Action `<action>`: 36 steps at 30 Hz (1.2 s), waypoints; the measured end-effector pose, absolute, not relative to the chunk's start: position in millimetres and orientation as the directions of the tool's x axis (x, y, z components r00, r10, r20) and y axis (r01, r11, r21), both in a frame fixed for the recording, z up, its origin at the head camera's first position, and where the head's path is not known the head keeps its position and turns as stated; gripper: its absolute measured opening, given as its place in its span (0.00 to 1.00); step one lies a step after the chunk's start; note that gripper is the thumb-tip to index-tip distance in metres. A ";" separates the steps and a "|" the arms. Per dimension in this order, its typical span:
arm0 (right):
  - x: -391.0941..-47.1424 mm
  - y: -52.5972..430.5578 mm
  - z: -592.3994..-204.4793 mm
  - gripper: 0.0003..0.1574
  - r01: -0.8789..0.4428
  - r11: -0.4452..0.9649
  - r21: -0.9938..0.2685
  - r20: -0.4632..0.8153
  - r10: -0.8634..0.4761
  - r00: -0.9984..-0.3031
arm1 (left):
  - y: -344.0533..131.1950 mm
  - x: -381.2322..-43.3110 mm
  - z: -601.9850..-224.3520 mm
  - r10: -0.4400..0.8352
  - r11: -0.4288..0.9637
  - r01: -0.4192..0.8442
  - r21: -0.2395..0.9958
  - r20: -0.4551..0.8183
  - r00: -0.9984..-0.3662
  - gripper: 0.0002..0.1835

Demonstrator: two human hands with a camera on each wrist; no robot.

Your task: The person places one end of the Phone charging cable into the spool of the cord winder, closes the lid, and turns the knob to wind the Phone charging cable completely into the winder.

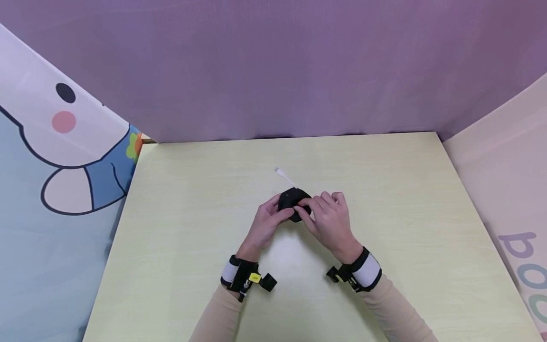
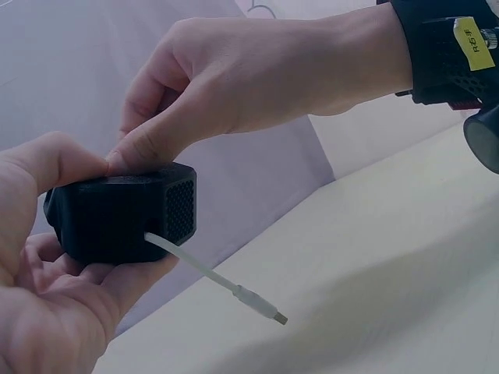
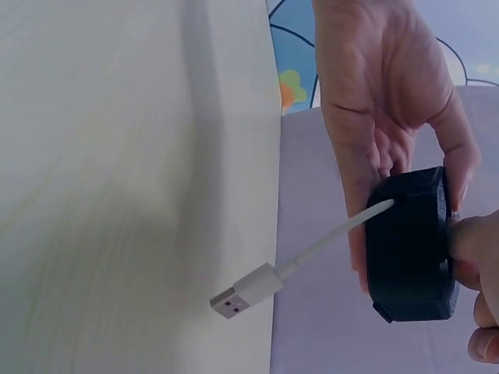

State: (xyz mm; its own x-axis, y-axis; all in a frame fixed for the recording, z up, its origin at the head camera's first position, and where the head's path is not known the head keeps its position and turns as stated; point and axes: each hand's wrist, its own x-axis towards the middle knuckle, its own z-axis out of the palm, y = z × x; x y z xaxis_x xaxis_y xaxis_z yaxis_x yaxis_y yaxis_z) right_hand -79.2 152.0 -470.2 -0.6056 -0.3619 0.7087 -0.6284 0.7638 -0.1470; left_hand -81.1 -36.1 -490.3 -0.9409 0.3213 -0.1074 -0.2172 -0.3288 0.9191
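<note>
A black many-sided case [image 1: 291, 195] is held up over the table. My left hand [image 1: 264, 223] grips it, fingers beneath and thumb on its upper face. My right hand [image 1: 330, 219] has thumb and forefinger pinched together at that face, close to the left thumb; what lies between those fingertips is hidden. Out of a small hole in the case's side comes a short white USB cable [image 3: 334, 237], its metal plug [image 2: 279, 318] hanging free. One end of the case [image 2: 181, 204] shows a textured, grid-like surface.
The pale wood-look table [image 1: 192, 190] spreads out below both hands. A purple cloth [image 1: 273, 71] hangs behind it. On the left is a cartoon-printed panel [image 1: 64, 190], on the right a pale panel [image 1: 504, 166] with printed letters. Both wrists wear strapped cameras.
</note>
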 end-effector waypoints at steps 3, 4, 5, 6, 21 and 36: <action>-78.5 151.8 -470.5 0.22 -0.623 0.768 -0.149 0.715 -0.351 -0.605 | -35.1 -81.1 -491.0 0.320 -0.332 -0.218 0.918 -0.108 -0.941 0.27; -78.3 152.1 -470.7 0.22 -0.621 0.770 -0.149 0.718 -0.348 -0.604 | -34.6 -81.0 -491.1 0.319 -0.332 -0.219 0.918 -0.109 -0.941 0.27; -78.2 152.3 -470.9 0.23 -0.618 0.772 -0.149 0.720 -0.344 -0.603 | -34.1 -80.9 -491.6 0.319 -0.330 -0.219 0.918 -0.110 -0.941 0.27; -77.8 152.3 -470.7 0.23 -0.616 0.774 -0.150 0.720 -0.341 -0.604 | -33.5 -80.8 -492.0 0.319 -0.328 -0.218 0.919 -0.110 -0.941 0.27; -75.8 145.3 -472.8 0.20 -0.597 0.751 -0.281 0.708 -0.257 -0.658 | -33.2 -80.1 -494.5 0.312 -0.314 -0.212 0.925 -0.110 -0.944 0.27; -75.9 139.1 -474.3 0.15 -0.572 0.728 -0.379 0.694 -0.185 -0.696 | -31.8 -79.3 -494.2 0.301 -0.311 -0.202 0.929 -0.106 -0.948 0.27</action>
